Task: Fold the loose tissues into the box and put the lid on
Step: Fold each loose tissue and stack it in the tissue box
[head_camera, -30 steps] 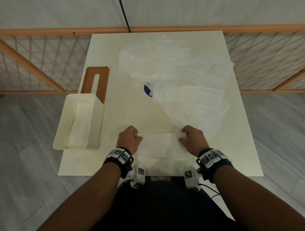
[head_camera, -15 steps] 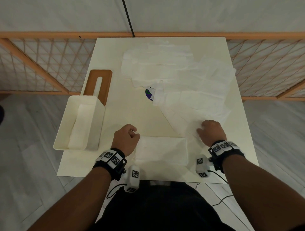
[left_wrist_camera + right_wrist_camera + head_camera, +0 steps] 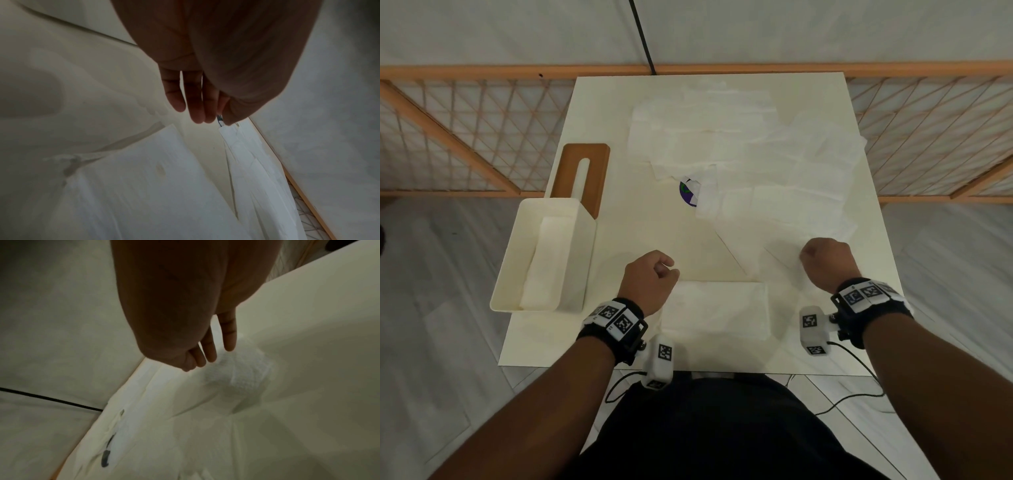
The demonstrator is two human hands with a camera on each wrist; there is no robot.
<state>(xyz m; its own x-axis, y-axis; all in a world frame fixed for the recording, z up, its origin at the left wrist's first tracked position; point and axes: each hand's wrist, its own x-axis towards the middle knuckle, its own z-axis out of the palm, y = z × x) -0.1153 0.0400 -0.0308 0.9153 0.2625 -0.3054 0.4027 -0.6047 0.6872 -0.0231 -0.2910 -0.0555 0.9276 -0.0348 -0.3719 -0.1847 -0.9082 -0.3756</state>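
Box [image 3: 544,253] part-filled, folded tissue [image 3: 717,310] unboxed, loose tissues [image 3: 756,164] unfolded, lid [image 3: 580,171] off; left hand [image 3: 649,279] fingers empty, loosely curled; right hand [image 3: 825,263] grip on sheet: cannot tell.

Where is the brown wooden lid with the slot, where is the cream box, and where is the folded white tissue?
brown wooden lid with the slot [image 3: 595,161]: head view, right strip beside slot.
cream box [image 3: 582,253]: head view, right outer wall.
folded white tissue [image 3: 719,308]: head view, its middle.

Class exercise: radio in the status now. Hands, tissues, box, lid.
Left hand empty beside folded white tissue. Right hand pinching loose tissue sheet. Cream box open, brown slotted lid behind it.
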